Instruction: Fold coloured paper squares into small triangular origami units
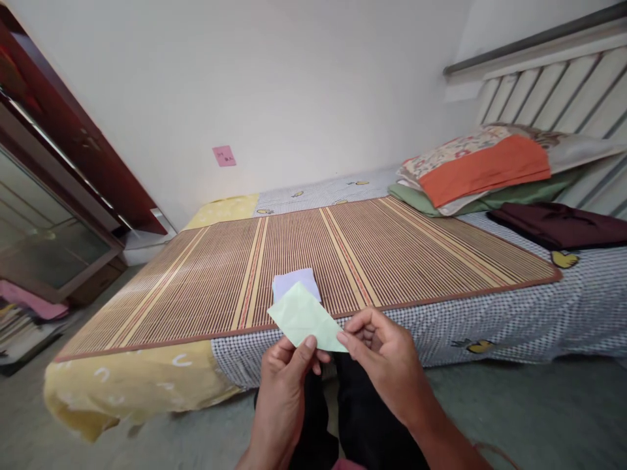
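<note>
A pale green folded paper (302, 317) is held up over the near edge of the bed. My left hand (284, 385) pinches its lower edge with the thumb on top. My right hand (386, 359) pinches its lower right corner between thumb and forefinger. Behind the green paper, a light purple sheet of paper (294, 282) lies flat on the striped bamboo mat (392, 254). My dark trouser legs show below my hands.
The mat covers a bed with a checked and yellow sheet (490, 326). Pillows (480, 166) and a dark folded cloth (558, 225) lie at the right by a slatted headboard (553, 91). A dark wooden cabinet (53, 196) stands at left, with stacked papers (19, 323) on the floor.
</note>
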A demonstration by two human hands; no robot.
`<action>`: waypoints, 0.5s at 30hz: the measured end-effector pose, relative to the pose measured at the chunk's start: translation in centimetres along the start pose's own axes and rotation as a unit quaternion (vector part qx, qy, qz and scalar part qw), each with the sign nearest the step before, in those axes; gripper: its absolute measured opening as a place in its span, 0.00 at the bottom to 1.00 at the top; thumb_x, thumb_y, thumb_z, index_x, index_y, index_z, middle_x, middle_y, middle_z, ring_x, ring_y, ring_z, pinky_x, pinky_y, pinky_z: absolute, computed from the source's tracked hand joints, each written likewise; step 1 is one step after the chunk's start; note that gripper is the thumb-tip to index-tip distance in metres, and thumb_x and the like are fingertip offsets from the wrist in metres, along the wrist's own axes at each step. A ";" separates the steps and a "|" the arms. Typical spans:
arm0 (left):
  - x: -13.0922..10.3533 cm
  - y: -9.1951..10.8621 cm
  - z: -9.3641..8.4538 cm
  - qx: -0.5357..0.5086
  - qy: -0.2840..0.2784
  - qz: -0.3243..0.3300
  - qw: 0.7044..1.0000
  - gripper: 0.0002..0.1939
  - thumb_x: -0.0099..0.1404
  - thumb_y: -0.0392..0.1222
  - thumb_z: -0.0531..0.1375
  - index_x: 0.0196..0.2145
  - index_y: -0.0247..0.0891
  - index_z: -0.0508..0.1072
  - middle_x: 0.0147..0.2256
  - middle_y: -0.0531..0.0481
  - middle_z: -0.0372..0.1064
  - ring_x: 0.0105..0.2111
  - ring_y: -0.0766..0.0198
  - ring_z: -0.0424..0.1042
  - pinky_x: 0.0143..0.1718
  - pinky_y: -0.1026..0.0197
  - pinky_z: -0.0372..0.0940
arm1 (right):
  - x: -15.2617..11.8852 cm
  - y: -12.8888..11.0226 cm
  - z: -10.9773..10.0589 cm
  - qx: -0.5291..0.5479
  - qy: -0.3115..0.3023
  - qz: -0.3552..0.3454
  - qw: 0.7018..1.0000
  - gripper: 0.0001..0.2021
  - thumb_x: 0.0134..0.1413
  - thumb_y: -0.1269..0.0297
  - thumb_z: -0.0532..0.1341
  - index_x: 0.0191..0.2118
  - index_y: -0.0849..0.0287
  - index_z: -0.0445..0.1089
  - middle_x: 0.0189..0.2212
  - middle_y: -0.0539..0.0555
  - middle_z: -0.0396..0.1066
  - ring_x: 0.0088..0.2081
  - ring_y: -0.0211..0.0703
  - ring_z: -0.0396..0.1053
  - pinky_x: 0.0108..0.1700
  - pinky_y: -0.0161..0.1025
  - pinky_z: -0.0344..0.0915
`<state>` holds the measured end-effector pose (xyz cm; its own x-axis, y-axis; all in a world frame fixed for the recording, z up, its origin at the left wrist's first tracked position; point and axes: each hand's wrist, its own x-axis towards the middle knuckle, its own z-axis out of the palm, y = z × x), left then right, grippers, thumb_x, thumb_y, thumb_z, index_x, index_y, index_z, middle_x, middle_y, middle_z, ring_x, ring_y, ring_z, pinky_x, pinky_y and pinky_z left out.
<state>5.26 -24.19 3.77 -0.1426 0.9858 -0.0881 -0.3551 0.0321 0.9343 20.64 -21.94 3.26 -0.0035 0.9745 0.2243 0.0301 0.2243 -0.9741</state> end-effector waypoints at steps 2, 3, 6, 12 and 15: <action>0.2 0.0 -0.3 0.028 0.001 0.009 1.000 0.12 0.60 0.47 0.70 0.30 0.34 0.79 0.24 0.49 0.75 0.25 0.67 0.65 0.30 0.66 0.62 | 0.3 0.4 -0.7 0.027 0.006 0.021 0.999 0.11 0.57 0.57 0.67 0.37 0.57 0.69 0.29 0.50 0.72 0.30 0.40 0.71 0.31 0.35 0.68; 0.2 -0.1 -0.4 0.044 -0.004 0.012 0.999 0.13 0.61 0.47 0.70 0.30 0.34 0.79 0.24 0.49 0.75 0.24 0.67 0.65 0.30 0.65 0.62 | 0.5 0.4 -1.0 0.034 -0.001 0.030 0.999 0.12 0.58 0.56 0.67 0.40 0.58 0.71 0.31 0.51 0.73 0.33 0.42 0.73 0.34 0.36 0.70; 0.3 -0.2 -0.3 0.089 -0.032 0.015 0.995 0.14 0.62 0.49 0.69 0.31 0.33 0.79 0.23 0.49 0.74 0.24 0.67 0.64 0.28 0.65 0.61 | 1.0 0.2 -1.6 0.036 -0.074 0.045 0.996 0.18 0.57 0.55 0.68 0.50 0.58 0.73 0.39 0.54 0.76 0.40 0.44 0.74 0.41 0.38 0.71; 0.1 -0.1 -0.1 0.089 -0.074 0.009 0.993 0.14 0.61 0.48 0.70 0.36 0.34 0.80 0.26 0.48 0.75 0.25 0.67 0.69 0.28 0.67 0.62 | 1.5 0.0 -1.2 0.050 -0.144 0.011 0.988 0.10 0.60 0.59 0.66 0.31 0.59 0.72 0.27 0.49 0.72 0.31 0.41 0.70 0.34 0.37 0.66; 0.6 -0.5 -1.2 0.000 -0.111 -0.084 0.990 0.17 0.61 0.52 0.69 0.36 0.33 0.79 0.29 0.45 0.78 0.24 0.64 0.74 0.23 0.67 0.62 | 1.6 -0.3 -1.6 0.016 -0.110 -0.071 0.991 0.07 0.62 0.65 0.65 0.31 0.57 0.72 0.30 0.50 0.72 0.34 0.41 0.70 0.38 0.37 0.65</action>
<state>4.21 -23.80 2.86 0.1257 0.9783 -0.1647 -0.3563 0.1994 0.9129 22.18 -20.44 3.96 -0.2231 0.9093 0.3513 -0.0184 0.3564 -0.9342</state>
